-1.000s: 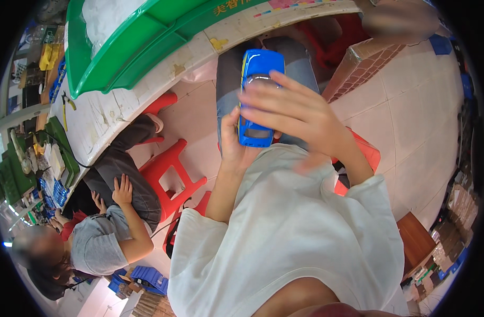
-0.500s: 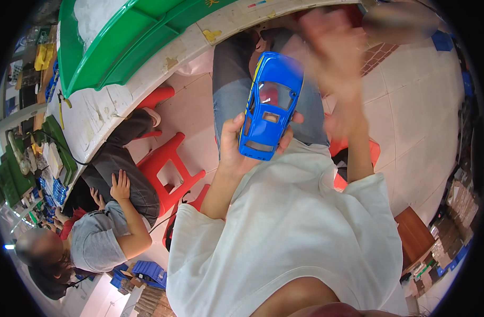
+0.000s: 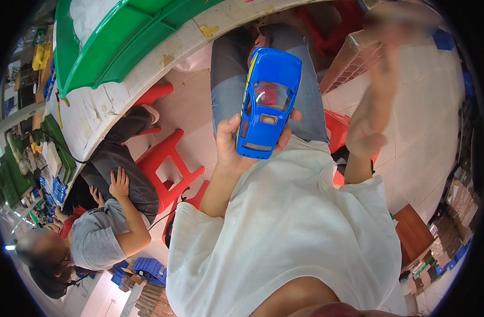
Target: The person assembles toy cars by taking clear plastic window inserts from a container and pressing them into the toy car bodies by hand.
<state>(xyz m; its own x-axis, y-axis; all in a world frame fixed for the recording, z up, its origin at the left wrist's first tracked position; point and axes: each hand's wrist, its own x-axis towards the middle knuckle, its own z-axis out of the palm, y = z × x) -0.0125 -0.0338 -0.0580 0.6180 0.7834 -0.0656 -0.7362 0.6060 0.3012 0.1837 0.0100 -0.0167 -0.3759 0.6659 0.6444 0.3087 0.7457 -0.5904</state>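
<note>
A glossy blue toy car body (image 3: 276, 71) with a yellow stripe lies across the palm of my left hand (image 3: 228, 145), above my lap. My left thumb presses on one side of it and the fingertips wrap round the other. Its roof faces up, one end pointing away from me; red shows through the front window. My right arm reaches out to the far right, its hand (image 3: 383, 57) smeared near a box (image 3: 350, 62) with a grid pattern. A hand-like shape (image 3: 364, 138) overlaps that forearm; whose it is I cannot make out.
A white worktable (image 3: 96, 103) curves along the far left, bearing a green bin (image 3: 128, 55). Red stools (image 3: 170, 166) stand below it. On the left sits a person in a grey shirt (image 3: 102, 238). A brown wooden board (image 3: 412, 238) is at the right.
My right hand has swung from beside the toy car toward the right, uncovering the box. My left hand and the car have shifted only slightly left.
</note>
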